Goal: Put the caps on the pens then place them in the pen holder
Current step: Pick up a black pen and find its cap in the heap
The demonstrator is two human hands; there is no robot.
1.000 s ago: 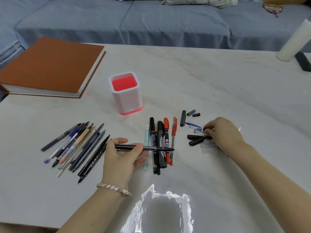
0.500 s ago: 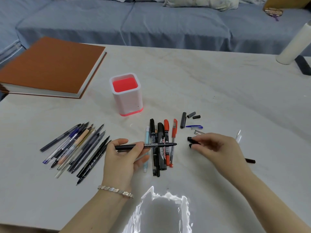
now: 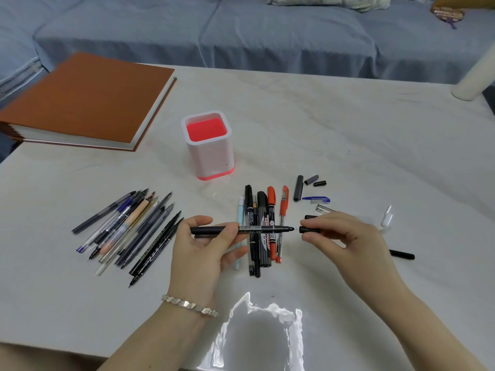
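The black pen (image 3: 241, 229) sits level, pinched in my left hand (image 3: 203, 247), on my side of the pen holder (image 3: 209, 145). My right hand (image 3: 345, 236) pinches the cap (image 3: 309, 230) just off its tip. I should line them up and push straight on.

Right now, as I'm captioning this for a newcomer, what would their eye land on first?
Front and centre, the left hand holds a black pen level, its tip a small gap from the black cap pinched by the right hand. Just behind them stands the white pen holder with its bright red inside, and a large brown book lies at far left.
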